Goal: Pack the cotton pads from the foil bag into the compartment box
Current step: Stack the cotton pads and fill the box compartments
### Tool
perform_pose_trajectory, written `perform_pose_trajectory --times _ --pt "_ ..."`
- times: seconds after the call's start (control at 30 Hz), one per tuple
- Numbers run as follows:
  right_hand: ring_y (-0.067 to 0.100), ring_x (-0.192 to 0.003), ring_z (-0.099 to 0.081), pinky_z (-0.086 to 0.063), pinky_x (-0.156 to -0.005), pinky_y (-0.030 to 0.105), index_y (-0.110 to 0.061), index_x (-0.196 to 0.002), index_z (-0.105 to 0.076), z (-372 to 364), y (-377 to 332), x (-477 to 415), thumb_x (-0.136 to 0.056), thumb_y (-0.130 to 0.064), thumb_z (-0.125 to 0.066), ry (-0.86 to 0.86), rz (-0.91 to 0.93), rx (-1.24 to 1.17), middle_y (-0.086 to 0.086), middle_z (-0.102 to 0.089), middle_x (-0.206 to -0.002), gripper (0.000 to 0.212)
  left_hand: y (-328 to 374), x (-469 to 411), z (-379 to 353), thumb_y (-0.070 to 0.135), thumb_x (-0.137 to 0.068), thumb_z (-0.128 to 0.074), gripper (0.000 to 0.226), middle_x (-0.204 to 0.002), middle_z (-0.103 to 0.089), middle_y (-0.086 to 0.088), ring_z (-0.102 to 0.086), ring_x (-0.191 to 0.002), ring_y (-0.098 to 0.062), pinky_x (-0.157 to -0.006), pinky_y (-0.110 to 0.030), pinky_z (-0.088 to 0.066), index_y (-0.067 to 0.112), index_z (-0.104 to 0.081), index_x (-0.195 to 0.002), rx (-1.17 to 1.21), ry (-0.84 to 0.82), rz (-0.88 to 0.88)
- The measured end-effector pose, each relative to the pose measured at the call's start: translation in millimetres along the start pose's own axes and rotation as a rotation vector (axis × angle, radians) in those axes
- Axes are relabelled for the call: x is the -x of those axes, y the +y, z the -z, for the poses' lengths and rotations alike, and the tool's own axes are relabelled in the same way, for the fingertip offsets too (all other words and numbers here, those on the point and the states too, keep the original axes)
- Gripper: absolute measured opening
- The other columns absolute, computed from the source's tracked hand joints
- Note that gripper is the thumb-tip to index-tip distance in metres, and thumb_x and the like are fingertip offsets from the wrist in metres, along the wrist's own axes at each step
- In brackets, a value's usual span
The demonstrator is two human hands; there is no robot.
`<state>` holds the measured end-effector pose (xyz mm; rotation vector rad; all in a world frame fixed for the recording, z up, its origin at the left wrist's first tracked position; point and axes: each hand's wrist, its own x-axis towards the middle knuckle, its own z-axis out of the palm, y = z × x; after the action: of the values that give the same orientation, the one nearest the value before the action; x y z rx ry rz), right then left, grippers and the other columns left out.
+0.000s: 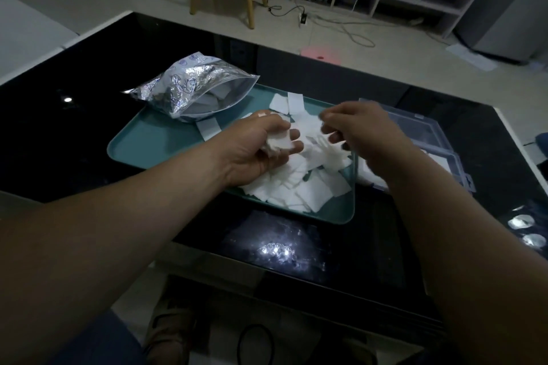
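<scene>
The left hand point(261, 147) was clenched around a crumpled bunch of cotton pads point(278, 144), fingers curled under the bunch and thumb across its top. The right hand point(363, 133) was held just beside it, fingers curled, with the fingertips point(334, 137) at the pads between the two hands. Motion blur there made it impossible to tell whether this hand was pinching a pad or only touching it.

Both hands were positioned over a teal tray point(148, 139). A loose heap of pads point(299, 187) covered the near right part of the tray, directly below the hands. A few single pads lay toward the far rim.

The foil bag point(189, 89) lay on its side across the far left corner of the tray, mouth open toward the hands, with pads visible inside.

The clear compartment box point(430, 130) stood open just beside the right edge of the tray. White pads showed in its near section; the exact compartment could not be determined.

Tray and box rested on a black glossy table point(89, 74).
</scene>
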<state>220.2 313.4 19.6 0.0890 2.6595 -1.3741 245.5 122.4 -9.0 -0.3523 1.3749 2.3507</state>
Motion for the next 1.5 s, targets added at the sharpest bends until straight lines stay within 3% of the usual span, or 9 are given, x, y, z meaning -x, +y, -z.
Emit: perform_pose_trajectory --times 0.1,0.2,0.27,0.43,0.67,0.83,1.17,1.37,1.5 --pt "0.020 -0.093 -0.066 -0.053 -0.082 0.035 -0.022 -0.105 -0.073 4.0 17.6 -11.9 -0.097 -0.030 -0.065 0.144 0.087 0.508 0.000 -0.074 -0.107 0.014 1.7 -1.0 2.3 -0.001 -0.097 -0.051 0.019 -0.093 -0.068 -0.015 -0.072 -0.069 -0.025 -0.052 -0.025 -0.057 0.017 -0.051 -0.104 0.067 0.012 0.007" --pt "0.022 -0.104 -0.063 -0.052 -0.096 0.048 -0.033 -0.104 -0.064 -5.2 28.2 -10.9 -0.088 -0.054 -0.071 0.052 0.008 0.748 -0.006 -0.069 -0.108 0.028 -0.6 -3.8 0.6 0.000 -0.097 -0.051 0.029 -0.078 -0.056 -0.009 -0.056 -0.062 -0.019 -0.051 -0.025 -0.054 0.022 -0.053 -0.115 0.043 -0.014 0.015" --pt "0.024 -0.103 -0.063 -0.047 -0.096 0.046 -0.033 -0.102 -0.062 -10.2 30.3 -10.7 -0.086 -0.055 -0.070 0.061 0.032 0.828 -0.005 -0.069 -0.105 0.028 -2.7 -6.4 0.0 0.001 -0.097 -0.052 0.030 -0.076 -0.052 -0.008 -0.052 -0.062 -0.017 -0.050 -0.025 -0.053 0.024 -0.054 -0.116 0.019 -0.013 0.018" --pt "0.022 -0.099 -0.063 -0.050 -0.099 0.052 -0.031 -0.099 -0.065 -7.6 26.7 -9.4 -0.093 -0.045 -0.068 0.050 0.037 0.764 -0.006 -0.069 -0.102 0.015 -3.8 -5.7 -0.8 -0.001 -0.096 -0.050 0.031 -0.077 -0.053 -0.008 -0.051 -0.064 -0.017 -0.051 -0.023 -0.052 0.023 -0.055 -0.115 -0.006 -0.010 0.029" --pt "0.023 -0.108 -0.064 -0.055 -0.095 0.044 -0.029 -0.120 -0.066 -0.7 30.7 -6.5 -0.096 -0.025 -0.067 0.000 0.090 0.724 -0.003 -0.069 -0.123 0.025 -5.6 -6.1 -2.1 -0.002 -0.093 -0.050 0.034 -0.089 -0.059 -0.011 -0.058 -0.064 -0.018 -0.054 -0.027 -0.055 0.022 -0.061 -0.113 -0.050 0.031 0.049" --pt "0.028 -0.093 -0.060 -0.047 -0.076 0.036 -0.024 -0.101 -0.065 -2.6 33.0 -7.0 -0.093 -0.016 -0.054 0.074 0.104 0.744 0.003 -0.068 -0.105 0.016 -7.0 -5.2 -5.1 -0.003 -0.093 -0.050 0.035 -0.095 -0.059 -0.013 -0.059 -0.067 -0.019 -0.056 -0.028 -0.056 0.021 -0.060 -0.115 -0.069 0.029 0.057" --pt "0.029 -0.096 -0.064 -0.050 -0.082 0.035 -0.012 -0.108 -0.078 4.7 35.9 -5.6 -0.099 -0.021 -0.066 0.079 0.130 0.687 0.010 -0.074 -0.106 0.017 -5.9 -5.7 -6.6 -0.001 -0.095 -0.051 0.030 -0.081 -0.057 -0.009 -0.060 -0.063 -0.018 -0.056 -0.028 -0.057 0.020 -0.060 -0.114 -0.092 0.011 0.047" --pt "0.031 -0.096 -0.067 -0.051 -0.081 0.034 -0.014 -0.107 -0.080 4.9 37.1 -4.1 -0.098 -0.019 -0.067 0.049 0.141 0.726 0.010 -0.076 -0.106 0.017 -5.5 -5.8 -7.1 0.011 -0.098 -0.065 0.010 -0.078 -0.052 -0.007 -0.064 -0.060 -0.018 -0.056 -0.029 -0.061 0.018 -0.057 -0.096 -0.105 0.052 0.083" --pt "0.027 -0.081 -0.061 -0.042 -0.067 0.031 -0.014 -0.097 -0.074 3.9 31.5 -1.5 -0.100 -0.019 -0.053 0.251 0.236 0.770 0.009 -0.072 -0.094 0.022 -8.6 -7.8 -8.3 0.012 -0.098 -0.067 0.013 -0.089 -0.058 -0.013 -0.068 -0.066 -0.021 -0.058 -0.031 -0.062 0.016 -0.055 -0.097 -0.087 0.038 0.062"
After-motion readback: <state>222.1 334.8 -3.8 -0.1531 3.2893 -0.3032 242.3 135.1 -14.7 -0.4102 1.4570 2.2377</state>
